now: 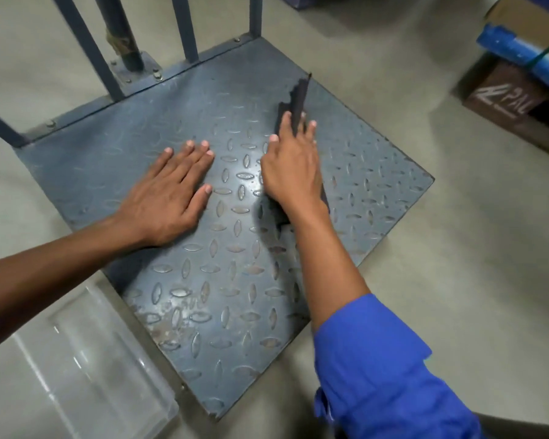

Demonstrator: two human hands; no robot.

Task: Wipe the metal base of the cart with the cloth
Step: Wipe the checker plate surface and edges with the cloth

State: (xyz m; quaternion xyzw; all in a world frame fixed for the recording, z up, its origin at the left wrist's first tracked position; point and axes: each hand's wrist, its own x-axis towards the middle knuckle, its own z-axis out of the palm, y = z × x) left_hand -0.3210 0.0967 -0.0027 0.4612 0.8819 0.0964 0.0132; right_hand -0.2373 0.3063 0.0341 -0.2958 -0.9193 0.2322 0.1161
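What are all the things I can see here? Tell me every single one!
cart base: one, grey-blue bumpy metal, middle, on the floor
cloth: one, dark, on the base under the right hand
bars: several, dark grey-blue, standing along the base's far edge
clear box: one, see-through, bottom left by the base
cardboard boxes: two, brown, top right
tube: one, blue, top right on the boxes
floor: grey, all around
sleeve: one, blue, right arm
left hand: flat on the base
right hand: pressing the cloth
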